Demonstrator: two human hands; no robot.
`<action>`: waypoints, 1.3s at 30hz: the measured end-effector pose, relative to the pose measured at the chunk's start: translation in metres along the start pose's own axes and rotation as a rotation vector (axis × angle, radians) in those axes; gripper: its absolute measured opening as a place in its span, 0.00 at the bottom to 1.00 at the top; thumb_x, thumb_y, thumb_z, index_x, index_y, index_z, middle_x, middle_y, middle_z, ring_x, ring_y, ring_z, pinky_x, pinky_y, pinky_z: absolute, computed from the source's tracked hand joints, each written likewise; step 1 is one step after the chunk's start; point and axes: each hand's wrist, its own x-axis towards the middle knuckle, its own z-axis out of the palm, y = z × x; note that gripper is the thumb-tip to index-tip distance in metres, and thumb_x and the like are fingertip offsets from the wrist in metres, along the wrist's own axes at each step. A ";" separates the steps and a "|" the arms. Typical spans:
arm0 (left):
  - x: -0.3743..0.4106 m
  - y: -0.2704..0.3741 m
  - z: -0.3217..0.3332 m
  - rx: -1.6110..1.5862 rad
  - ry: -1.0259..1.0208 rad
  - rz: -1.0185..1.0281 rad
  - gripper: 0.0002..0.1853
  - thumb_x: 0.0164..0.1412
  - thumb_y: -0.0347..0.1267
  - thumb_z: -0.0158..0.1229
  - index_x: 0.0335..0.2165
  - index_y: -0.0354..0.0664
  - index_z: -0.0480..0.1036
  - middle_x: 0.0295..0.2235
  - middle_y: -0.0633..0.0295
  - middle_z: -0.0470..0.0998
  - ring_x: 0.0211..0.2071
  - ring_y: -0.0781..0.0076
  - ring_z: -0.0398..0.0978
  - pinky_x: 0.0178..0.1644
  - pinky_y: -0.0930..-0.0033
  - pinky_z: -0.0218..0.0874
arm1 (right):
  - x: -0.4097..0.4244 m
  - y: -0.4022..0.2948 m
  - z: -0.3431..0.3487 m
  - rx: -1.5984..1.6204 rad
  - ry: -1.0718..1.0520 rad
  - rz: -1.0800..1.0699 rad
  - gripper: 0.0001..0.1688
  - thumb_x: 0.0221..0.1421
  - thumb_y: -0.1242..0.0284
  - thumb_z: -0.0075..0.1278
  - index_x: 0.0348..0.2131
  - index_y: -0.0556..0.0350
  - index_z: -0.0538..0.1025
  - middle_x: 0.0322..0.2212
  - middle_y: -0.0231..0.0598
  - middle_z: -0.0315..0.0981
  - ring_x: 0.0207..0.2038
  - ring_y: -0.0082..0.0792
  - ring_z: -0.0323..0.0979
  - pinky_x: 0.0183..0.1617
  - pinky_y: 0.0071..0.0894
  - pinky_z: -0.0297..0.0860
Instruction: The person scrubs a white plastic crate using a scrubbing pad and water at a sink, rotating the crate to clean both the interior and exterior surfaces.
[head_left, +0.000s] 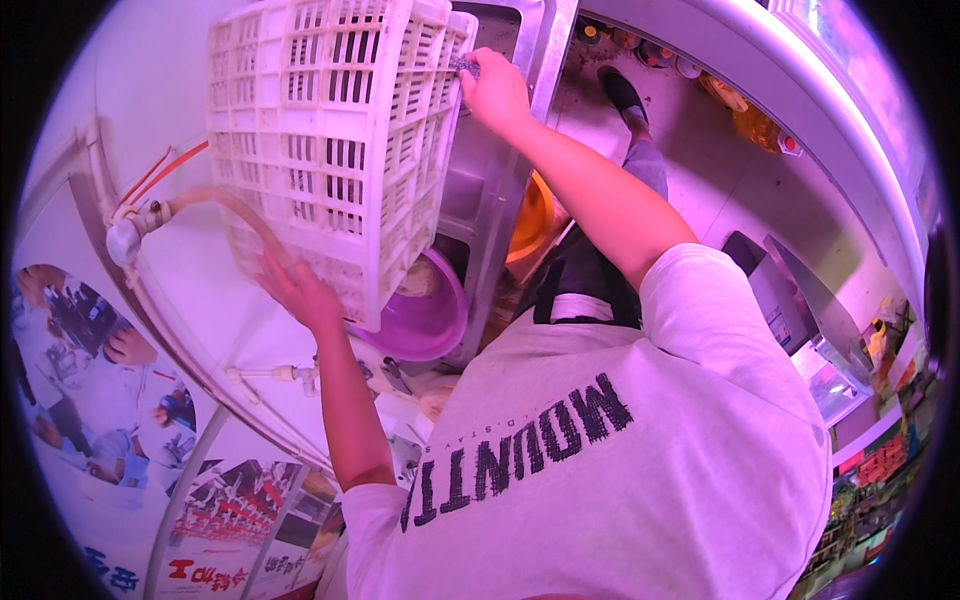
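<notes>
A white slatted plastic crate (337, 120) is tipped on its side over a stainless-steel sink (469, 180). At its upper right rim, my right hand (495, 90) pinches a steel-wool scrubber (466, 67) against the plastic. My left hand (300, 292), slightly blurred, lies flat with fingers apart by the crate's lower left side; whether it presses on the crate I cannot tell. A clear hose (225, 196) runs from a white pipe fitting (127, 238) and ends behind those fingers. Under the crate's lower corner sits a purple basin (439, 322) with a pale lump (420, 279) in it.
An orange basin (532, 217) stands below the sink's edge. White pipes with a valve (304, 373) run along the wall at left, beside printed posters (105, 375). Bottles (757, 127) line the floor under a metal counter (847, 97). A dark bin-like box (772, 292) is behind me.
</notes>
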 end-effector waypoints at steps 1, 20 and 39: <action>-0.001 0.001 -0.001 0.015 0.001 -0.009 0.33 0.68 0.36 0.44 0.69 0.40 0.55 0.71 0.49 0.53 0.73 0.43 0.40 0.75 0.50 0.31 | 0.005 -0.001 0.000 0.018 0.029 0.007 0.15 0.55 0.68 0.59 0.39 0.57 0.76 0.37 0.50 0.76 0.42 0.55 0.77 0.48 0.50 0.73; -0.005 -0.004 -0.001 0.015 -0.002 -0.024 0.34 0.66 0.37 0.44 0.68 0.39 0.57 0.71 0.46 0.51 0.73 0.41 0.39 0.74 0.46 0.33 | 0.023 -0.048 -0.030 0.323 0.149 -0.128 0.17 0.55 0.66 0.60 0.40 0.57 0.77 0.37 0.50 0.79 0.41 0.53 0.78 0.47 0.44 0.73; -0.005 -0.005 -0.001 0.021 0.022 -0.001 0.34 0.65 0.37 0.46 0.68 0.43 0.58 0.71 0.46 0.52 0.73 0.41 0.38 0.73 0.46 0.35 | 0.084 -0.008 -0.014 -0.221 0.071 -0.010 0.20 0.57 0.59 0.58 0.40 0.56 0.81 0.36 0.53 0.82 0.42 0.54 0.79 0.50 0.49 0.74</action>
